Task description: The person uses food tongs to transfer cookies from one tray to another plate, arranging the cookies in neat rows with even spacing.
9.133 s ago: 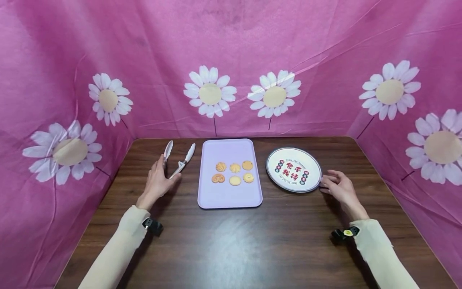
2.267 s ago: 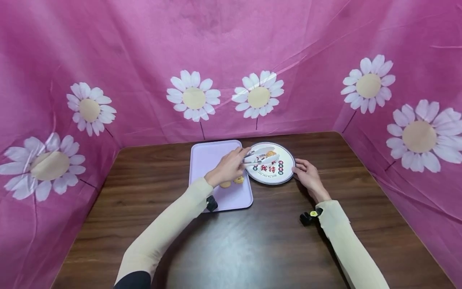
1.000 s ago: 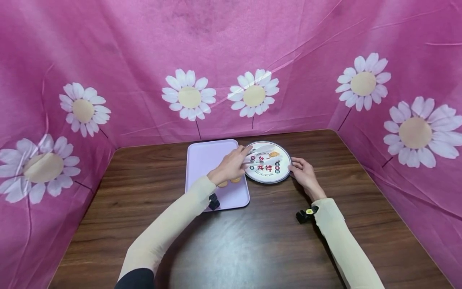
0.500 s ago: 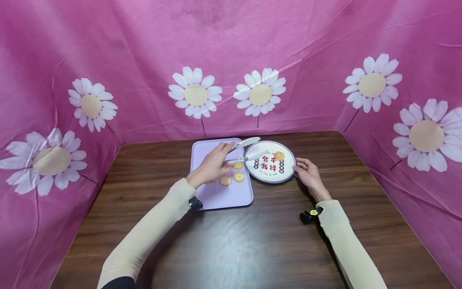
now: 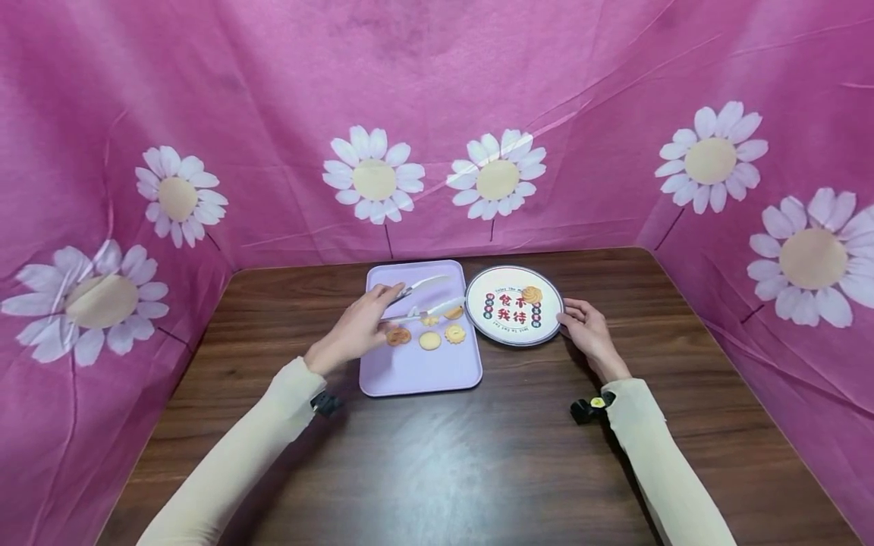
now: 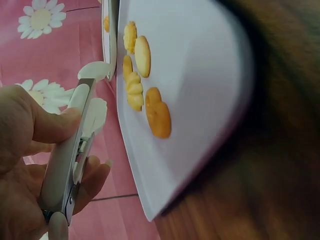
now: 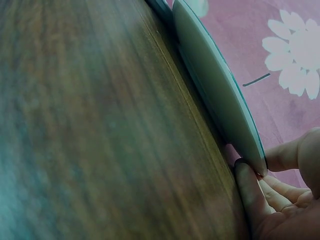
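Note:
My left hand [image 5: 355, 326] holds white-and-metal tongs [image 5: 437, 308], arms spread apart, above the lilac tray [image 5: 419, 371]. Nothing sits between the tips. Several cookies lie on the tray, among them a pretzel-shaped one [image 5: 398, 336], a plain round one [image 5: 429, 341] and a scalloped one [image 5: 454, 334]; the tongs partly cover others. In the left wrist view, thumb and fingers grip the tongs' handles [image 6: 62, 165]. Beside the tray is a white plate [image 5: 508, 278] with red lettering, bearing one swirled cookie [image 5: 532, 296]. My right hand [image 5: 589, 334] pinches its right rim, thumb on top and fingers beneath.
The tray and plate stand close together near the back of the brown wooden table [image 5: 437, 462]. A pink cloth [image 5: 437, 68] printed with daisies hangs behind and along both sides.
The tongs spread apart, leaving the swirled cookie on the plate. My left hand then drew them leftward from the plate to above the tray. The right hand stays at the plate rim.

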`<state>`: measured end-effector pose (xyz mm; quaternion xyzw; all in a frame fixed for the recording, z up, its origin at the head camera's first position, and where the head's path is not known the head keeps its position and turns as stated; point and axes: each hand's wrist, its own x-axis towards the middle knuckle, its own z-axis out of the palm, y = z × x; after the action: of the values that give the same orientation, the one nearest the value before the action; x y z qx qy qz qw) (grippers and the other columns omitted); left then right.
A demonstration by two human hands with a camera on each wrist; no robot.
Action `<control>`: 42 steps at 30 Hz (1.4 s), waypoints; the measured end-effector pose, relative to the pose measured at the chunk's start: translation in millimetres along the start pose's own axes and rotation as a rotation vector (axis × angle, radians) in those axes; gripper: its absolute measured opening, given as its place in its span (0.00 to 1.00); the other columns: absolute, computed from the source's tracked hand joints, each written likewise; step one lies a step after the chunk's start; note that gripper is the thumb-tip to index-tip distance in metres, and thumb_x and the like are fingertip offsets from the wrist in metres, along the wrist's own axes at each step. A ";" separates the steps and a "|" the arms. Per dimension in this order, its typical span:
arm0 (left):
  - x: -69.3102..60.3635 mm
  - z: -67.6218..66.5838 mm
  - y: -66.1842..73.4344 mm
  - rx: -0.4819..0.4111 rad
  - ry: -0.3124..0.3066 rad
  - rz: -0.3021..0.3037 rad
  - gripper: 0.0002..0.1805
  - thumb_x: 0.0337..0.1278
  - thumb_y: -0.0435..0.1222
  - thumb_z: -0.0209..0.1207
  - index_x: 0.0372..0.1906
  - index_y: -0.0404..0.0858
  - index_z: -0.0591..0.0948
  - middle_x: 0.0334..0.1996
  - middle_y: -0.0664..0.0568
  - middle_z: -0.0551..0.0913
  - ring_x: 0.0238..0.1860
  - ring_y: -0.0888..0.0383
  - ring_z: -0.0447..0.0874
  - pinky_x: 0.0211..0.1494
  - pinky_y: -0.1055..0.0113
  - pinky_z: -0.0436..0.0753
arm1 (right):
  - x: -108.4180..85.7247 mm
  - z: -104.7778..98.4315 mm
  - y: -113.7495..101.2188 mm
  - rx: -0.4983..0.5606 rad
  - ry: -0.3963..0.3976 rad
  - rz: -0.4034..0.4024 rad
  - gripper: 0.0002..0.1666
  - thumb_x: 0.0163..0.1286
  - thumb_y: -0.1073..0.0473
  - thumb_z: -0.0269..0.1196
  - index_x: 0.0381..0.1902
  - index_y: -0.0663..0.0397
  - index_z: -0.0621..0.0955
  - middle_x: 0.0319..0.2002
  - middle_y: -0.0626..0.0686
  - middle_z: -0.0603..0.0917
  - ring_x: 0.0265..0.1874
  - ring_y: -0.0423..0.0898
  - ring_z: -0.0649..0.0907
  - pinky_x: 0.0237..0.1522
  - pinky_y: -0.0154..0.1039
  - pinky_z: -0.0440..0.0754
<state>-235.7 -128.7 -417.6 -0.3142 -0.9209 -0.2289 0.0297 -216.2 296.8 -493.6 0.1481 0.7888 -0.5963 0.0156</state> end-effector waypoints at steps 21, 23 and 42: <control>-45.1 1.6 -6.0 0.017 0.050 -0.027 0.39 0.54 0.24 0.68 0.74 0.33 0.73 0.55 0.37 0.83 0.48 0.45 0.84 0.52 0.46 0.83 | 2.2 -3.3 2.8 0.027 -0.008 -0.037 0.32 0.79 0.62 0.56 0.76 0.67 0.66 0.60 0.63 0.79 0.40 0.23 0.79 0.45 0.20 0.81; -46.2 2.1 -6.4 0.019 0.056 -0.022 0.38 0.54 0.24 0.68 0.74 0.33 0.73 0.54 0.37 0.83 0.48 0.44 0.84 0.52 0.46 0.83 | 2.1 -3.5 2.2 0.027 -0.008 -0.028 0.32 0.79 0.62 0.56 0.76 0.67 0.66 0.60 0.62 0.79 0.40 0.24 0.79 0.45 0.20 0.81; -46.7 2.2 -4.2 0.034 0.052 -0.064 0.37 0.57 0.27 0.69 0.74 0.34 0.73 0.54 0.37 0.84 0.46 0.45 0.84 0.50 0.46 0.83 | 0.7 -7.0 8.0 0.113 0.012 -0.026 0.31 0.77 0.63 0.59 0.74 0.69 0.68 0.40 0.35 0.84 0.37 0.24 0.82 0.41 0.22 0.83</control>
<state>-200.5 -157.1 -430.5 -0.2781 -0.9331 -0.2220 0.0518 -213.8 305.6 -499.2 0.1421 0.7558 -0.6392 -0.0052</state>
